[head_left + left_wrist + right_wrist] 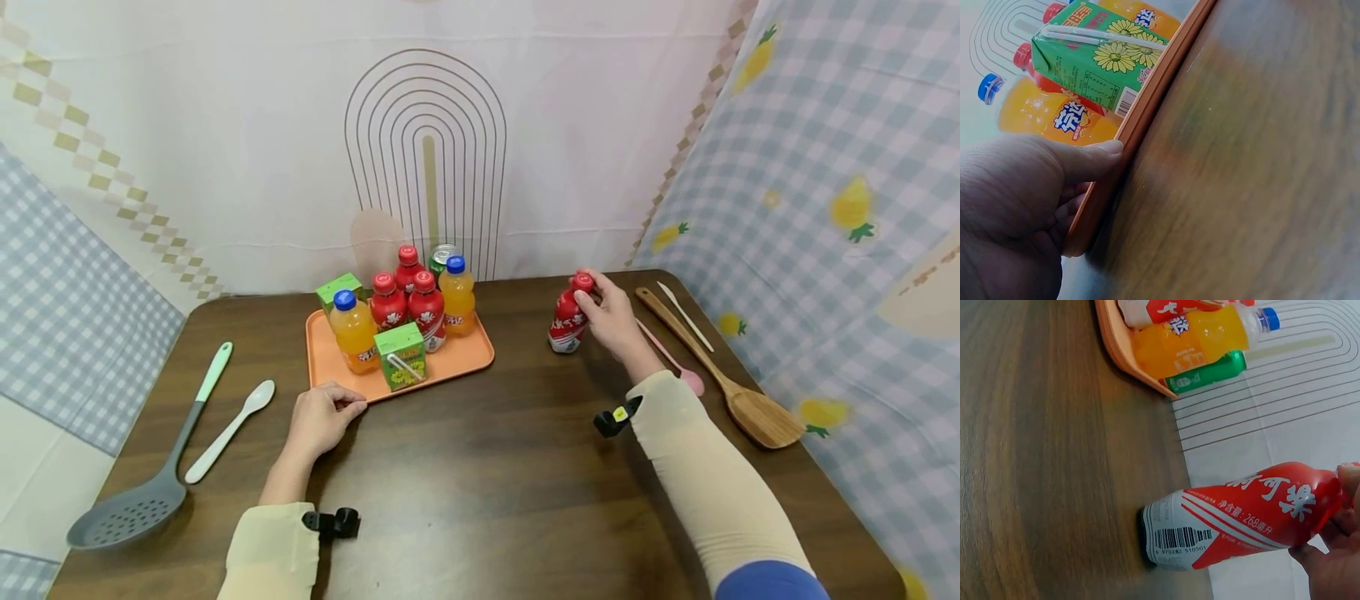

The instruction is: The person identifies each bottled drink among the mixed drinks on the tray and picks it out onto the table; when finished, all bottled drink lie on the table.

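My left hand (322, 419) pinches the near left corner of an orange tray (322, 354), thumb on its rim (1159, 87). On the tray stand several red cola bottles (427, 315), two orange soda bottles (354, 333) with blue caps, two green drink cartons (401, 358) and a green can (444, 253). Right of the tray, my right hand (611, 315) grips another red cola bottle (567, 323) round its neck and cap. This bottle leans slightly in the head view, its base (1172, 534) close to the tabletop.
On the left lie a grey skimmer (138, 504) with a mint handle and a white spoon (232, 429). Beyond my right forearm are a wooden spatula (757, 412), a pink spoon (692, 382) and a thin white knife (686, 317). A patterned cloth (262, 150) rises behind the table.
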The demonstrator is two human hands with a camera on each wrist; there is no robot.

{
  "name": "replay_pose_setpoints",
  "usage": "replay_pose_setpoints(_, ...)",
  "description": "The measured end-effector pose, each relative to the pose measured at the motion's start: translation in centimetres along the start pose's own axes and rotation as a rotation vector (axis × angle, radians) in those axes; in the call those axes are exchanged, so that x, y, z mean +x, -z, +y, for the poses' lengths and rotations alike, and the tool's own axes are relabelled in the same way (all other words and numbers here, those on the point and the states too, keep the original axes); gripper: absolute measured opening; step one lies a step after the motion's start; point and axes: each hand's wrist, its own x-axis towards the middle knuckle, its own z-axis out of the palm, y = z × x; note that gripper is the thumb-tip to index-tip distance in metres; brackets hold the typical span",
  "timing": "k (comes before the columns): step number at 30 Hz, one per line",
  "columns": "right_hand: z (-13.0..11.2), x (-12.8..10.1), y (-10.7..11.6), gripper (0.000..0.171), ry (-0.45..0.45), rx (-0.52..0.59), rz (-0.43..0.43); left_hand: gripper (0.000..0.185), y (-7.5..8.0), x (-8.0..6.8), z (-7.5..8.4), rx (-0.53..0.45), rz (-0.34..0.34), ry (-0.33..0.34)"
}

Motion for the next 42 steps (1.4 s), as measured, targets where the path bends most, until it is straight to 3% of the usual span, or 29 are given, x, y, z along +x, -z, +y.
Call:
replay_pose_setpoints(11, 0.5, -0.5, 1.0, 0.041, 0.075, -0.121, -0.038, 0.005, 0.1, 0.1, 0.1, 0.003, -0.007, 0.008)
replay_pose_setpoints(20, -2.0, -1.7, 0.7, 0.037, 0.094, -0.139, -0.043, 0.006, 0.2, 0.0, 0.0, 0.015, 0.001, -0.025)
replay_pose_setpoints(27, 0.3, -0.4, -0.8, 0.039, 0.045, -0.133, -0.048, 0.007, 0.0, 0.1, 0.1, 0.006, -0.007, -0.014)
replay_pose_setpoints(37, -0.6, -0.8, -3.2, 0.037, 0.093, -0.149, -0.072, 0.006, -0.1, -0.1, 0.0, 0.009, -0.010, 0.001)
replay_pose_setpoints(42, -2.7, -1.3, -3.7, 0.037, 0.077, -0.128, -0.092, 0.006, 0.1, 0.0, 0.1, 0.011, -0.002, 0.000)
